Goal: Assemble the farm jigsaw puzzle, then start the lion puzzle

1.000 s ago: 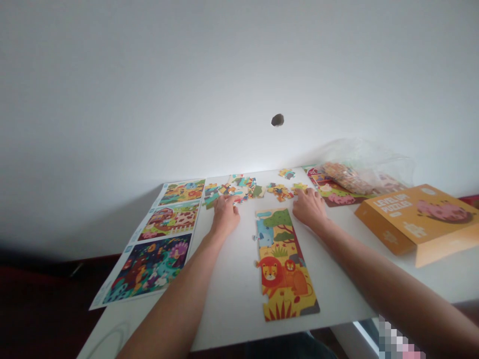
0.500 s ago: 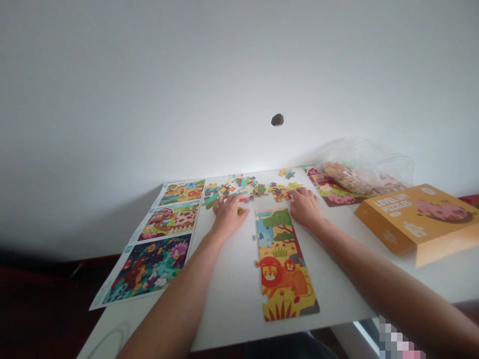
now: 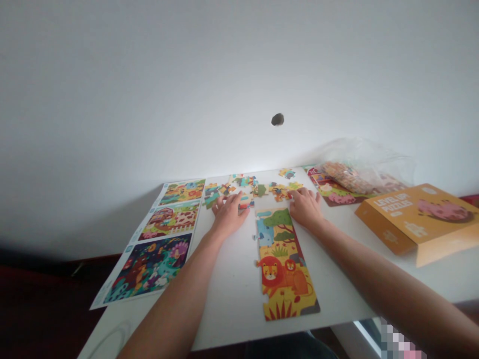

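A partly joined jigsaw puzzle [image 3: 286, 264] lies flat near the table's front, with two lions, a blue elephant and a tree on it. Its left side has uneven tabs. Beyond it, loose puzzle pieces [image 3: 261, 190] are scattered toward the wall. My left hand [image 3: 229, 214] rests over some of them, thumb apart from the fingers, beside a piece with blue and red on it [image 3: 246, 202]. With fingers extended, my right hand [image 3: 306, 205] reaches the edge of a yellow-orange cluster of pieces [image 3: 280, 192], its fingertips touching there. Parts of the pieces are hidden under both hands.
On the left lies a sheet with three printed pictures [image 3: 168, 222]. An orange puzzle box [image 3: 404, 219] stands at the right, near a clear plastic bag of pieces [image 3: 348, 174] on a farm picture [image 3: 339, 199]. One separate piece [image 3: 287, 173] sits near the wall [image 3: 224, 99].
My left hand has shifted slightly, and the blue and red piece beside its thumb shows differently, closer to me. My right hand stays almost in place. The joined puzzle has not moved.
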A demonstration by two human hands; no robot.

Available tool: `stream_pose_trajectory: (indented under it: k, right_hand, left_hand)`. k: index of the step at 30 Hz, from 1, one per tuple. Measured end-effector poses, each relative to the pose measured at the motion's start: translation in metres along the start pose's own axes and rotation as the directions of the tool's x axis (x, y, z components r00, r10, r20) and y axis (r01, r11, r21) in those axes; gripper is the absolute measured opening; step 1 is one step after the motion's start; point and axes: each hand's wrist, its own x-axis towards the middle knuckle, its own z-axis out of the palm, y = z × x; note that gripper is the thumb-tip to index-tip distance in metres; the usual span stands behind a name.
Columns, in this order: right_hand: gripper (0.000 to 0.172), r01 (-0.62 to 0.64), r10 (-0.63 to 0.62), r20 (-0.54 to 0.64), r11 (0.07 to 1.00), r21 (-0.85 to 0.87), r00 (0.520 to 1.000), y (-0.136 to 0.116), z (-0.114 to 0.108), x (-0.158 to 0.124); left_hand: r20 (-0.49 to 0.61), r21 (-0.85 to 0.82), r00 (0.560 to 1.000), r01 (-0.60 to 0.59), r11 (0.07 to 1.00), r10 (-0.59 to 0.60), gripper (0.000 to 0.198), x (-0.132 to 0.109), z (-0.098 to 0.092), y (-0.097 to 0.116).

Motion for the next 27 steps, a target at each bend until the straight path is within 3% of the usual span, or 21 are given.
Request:
stream_pose_trajectory:
  k: [7,11,13,15,19,23,27]
  right_hand:
    - [0.042,0.012,-0.012,-0.010,1.000,0.028,1.000,-0.001,-0.001,0.000]
    - [0.032,0.099,-0.084,-0.096,0.982,0.162,0.992,-0.003,-0.007,0.001]
    - [0.027,0.219,-0.181,-0.142,0.920,0.326,0.973,-0.006,-0.011,0.000]
    - [0.029,0.329,-0.285,-0.163,0.799,0.503,0.944,-0.010,-0.013,-0.004]
    - [0.040,0.370,-0.398,-0.145,0.578,0.727,0.906,-0.019,-0.010,-0.012]
    - [0.039,0.296,-0.369,-0.097,0.535,0.791,0.925,-0.019,-0.002,-0.012]
    - [0.042,0.261,-0.274,-0.108,0.623,0.737,0.956,-0.014,0.000,-0.006]
  left_hand:
    - [-0.084,-0.015,0.996,0.009,1.000,-0.010,0.067,-0.001,-0.007,0.005]
    - [-0.228,-0.083,0.969,-0.119,0.989,0.098,0.066,-0.002,-0.013,0.011]
    - [-0.272,-0.139,0.940,-0.248,0.959,0.204,0.066,-0.004,-0.018,0.015]
    - [-0.287,-0.192,0.904,-0.379,0.905,0.318,0.064,-0.007,-0.022,0.019]
    - [-0.247,-0.252,0.865,-0.492,0.833,0.436,0.065,-0.010,-0.026,0.025]
    - [-0.165,-0.238,0.906,-0.420,0.876,0.390,0.067,-0.010,-0.024,0.020]
    - [-0.080,-0.127,0.990,-0.126,0.984,0.116,0.085,-0.006,-0.018,0.009]
